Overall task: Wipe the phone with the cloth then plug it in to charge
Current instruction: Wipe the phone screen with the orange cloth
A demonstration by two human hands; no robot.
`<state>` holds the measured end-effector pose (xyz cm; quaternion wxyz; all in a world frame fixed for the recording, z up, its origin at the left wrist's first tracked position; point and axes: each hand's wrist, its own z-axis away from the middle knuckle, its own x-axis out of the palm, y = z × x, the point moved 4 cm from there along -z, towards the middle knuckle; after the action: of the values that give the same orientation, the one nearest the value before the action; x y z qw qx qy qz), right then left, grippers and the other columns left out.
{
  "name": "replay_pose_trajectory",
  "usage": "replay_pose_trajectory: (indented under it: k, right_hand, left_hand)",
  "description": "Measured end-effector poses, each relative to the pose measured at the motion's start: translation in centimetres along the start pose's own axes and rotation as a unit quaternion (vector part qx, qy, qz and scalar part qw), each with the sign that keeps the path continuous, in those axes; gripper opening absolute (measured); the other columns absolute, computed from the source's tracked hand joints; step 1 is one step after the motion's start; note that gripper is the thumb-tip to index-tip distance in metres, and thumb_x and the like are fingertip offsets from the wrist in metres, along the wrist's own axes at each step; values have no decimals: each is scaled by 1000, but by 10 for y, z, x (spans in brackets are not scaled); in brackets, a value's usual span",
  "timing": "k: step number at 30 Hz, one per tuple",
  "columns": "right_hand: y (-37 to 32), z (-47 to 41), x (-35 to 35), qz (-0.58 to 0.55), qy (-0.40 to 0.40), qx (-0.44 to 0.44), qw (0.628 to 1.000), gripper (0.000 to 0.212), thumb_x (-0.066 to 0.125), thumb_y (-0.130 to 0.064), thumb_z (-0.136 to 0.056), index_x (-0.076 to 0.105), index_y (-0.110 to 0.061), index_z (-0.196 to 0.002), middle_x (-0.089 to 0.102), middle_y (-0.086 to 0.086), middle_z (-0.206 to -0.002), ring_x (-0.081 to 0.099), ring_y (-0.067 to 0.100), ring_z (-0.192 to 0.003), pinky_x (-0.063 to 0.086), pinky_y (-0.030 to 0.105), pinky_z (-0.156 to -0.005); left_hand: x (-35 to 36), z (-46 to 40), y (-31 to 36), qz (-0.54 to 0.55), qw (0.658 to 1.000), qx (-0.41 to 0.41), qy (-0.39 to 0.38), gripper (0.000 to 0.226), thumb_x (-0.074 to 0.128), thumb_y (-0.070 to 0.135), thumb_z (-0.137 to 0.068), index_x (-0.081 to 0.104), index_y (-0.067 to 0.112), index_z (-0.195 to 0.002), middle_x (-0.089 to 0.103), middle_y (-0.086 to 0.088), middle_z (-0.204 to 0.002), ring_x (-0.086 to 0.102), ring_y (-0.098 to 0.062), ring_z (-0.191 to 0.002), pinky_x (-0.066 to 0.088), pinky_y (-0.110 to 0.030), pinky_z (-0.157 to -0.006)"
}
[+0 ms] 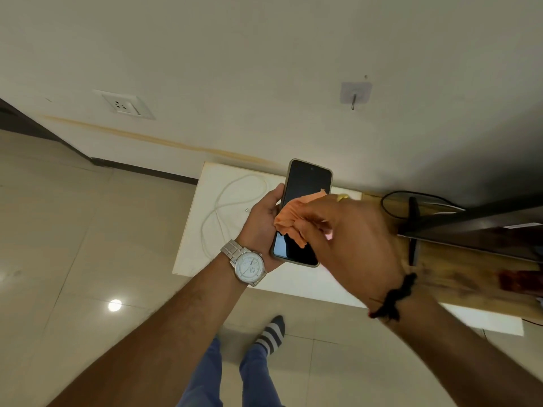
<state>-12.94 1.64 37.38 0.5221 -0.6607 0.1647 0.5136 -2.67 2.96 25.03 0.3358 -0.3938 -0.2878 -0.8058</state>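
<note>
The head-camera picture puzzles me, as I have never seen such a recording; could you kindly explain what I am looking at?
There is no machine here. A person wears one wide-angle camera on the head, and it looks forward and down, so you see their own two arms reaching out, and their legs and a striped sock at the bottom edge.

The left hand, with a wristwatch on its wrist, holds a dark-screened phone in a firm grip. The right hand presses a bunched orange cloth against the screen, so the wiping step is under way.

Below the hands is a low white table set against the wall. A white cable lies looped on it, not plugged into the phone. A wall socket sits up on the left.
</note>
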Motion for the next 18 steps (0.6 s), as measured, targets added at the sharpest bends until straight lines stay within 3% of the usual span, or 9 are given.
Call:
replay_pose_trajectory:
  k: [3, 7, 8, 10, 12, 14, 15, 18]
  right_hand:
    - [-7, 1, 16, 76, 6, -18, 997, 17, 64, -19, -95, 75, -25, -107, 72, -4, -109, 67, 16, -99, 50, 28, -91]
    - [-12, 13, 30, 118, -6, -70, 991, 39, 88, 9, -57, 77, -6, -91, 74, 13, -83, 71, 32, -66, 63, 43, -56]
    - [-12, 18, 32, 136, -28, -107, 984, 41, 88, 7, -56, 77, -6, -93, 74, 13, -84, 71, 33, -65, 63, 43, -54]
    - [-2, 12, 25, 156, -60, -136, 976, 33, 77, -1, -75, 73, -12, -106, 72, 11, -92, 70, 32, -73, 63, 44, -61]
    - [19, -16, 6, 188, -35, -77, 979, 27, 59, -17, -93, 63, -19, -120, 68, 4, -100, 67, 27, -85, 58, 41, -72]
    - [34, -46, -14, 189, 12, -20, 982, 29, 56, -18, -93, 64, -18, -121, 69, 6, -105, 64, 28, -93, 53, 39, -80]
    - [34, -51, -17, 181, 15, -8, 983, 27, 59, -15, -90, 67, -17, -116, 69, 8, -102, 64, 29, -92, 52, 38, -79]
    - [13, -24, -4, 191, -23, -46, 980, 26, 64, -8, -84, 71, -16, -108, 68, 8, -84, 65, 31, -72, 44, 35, -56]
  left_hand:
    - [4, -3, 1, -37, 999, 5, 30, 62, 51, 59, -93, 71, 14, -130, 72, -12, -123, 69, -28, -108, 53, -41, -98]
    - [6, -3, 6, -26, 999, 12, 34, 66, 52, 59, -93, 67, 10, -134, 64, -22, -133, 66, -36, -112, 50, -45, -104]
    - [6, -2, 7, -26, 999, 12, 25, 66, 50, 59, -93, 67, 9, -134, 66, -23, -130, 68, -36, -109, 52, -45, -101]
    - [8, -1, 7, -15, 1000, 8, 5, 61, 48, 57, -96, 70, 11, -130, 71, -19, -120, 71, -34, -103, 57, -44, -93]
    - [13, 1, 1, -19, 1000, -9, -12, 54, 48, 55, -98, 74, 13, -120, 75, -15, -111, 73, -34, -95, 60, -46, -85]
    - [16, 1, -7, -45, 998, -21, -23, 56, 42, 57, -100, 72, 13, -119, 73, -17, -108, 70, -38, -92, 54, -52, -84]
    - [18, 2, -8, -51, 998, -21, -24, 57, 41, 57, -101, 72, 13, -118, 72, -17, -108, 69, -38, -91, 53, -52, -83]
    - [19, 2, 1, -26, 1000, -2, -8, 56, 45, 56, -100, 71, 13, -127, 71, -15, -117, 70, -36, -96, 57, -50, -85]
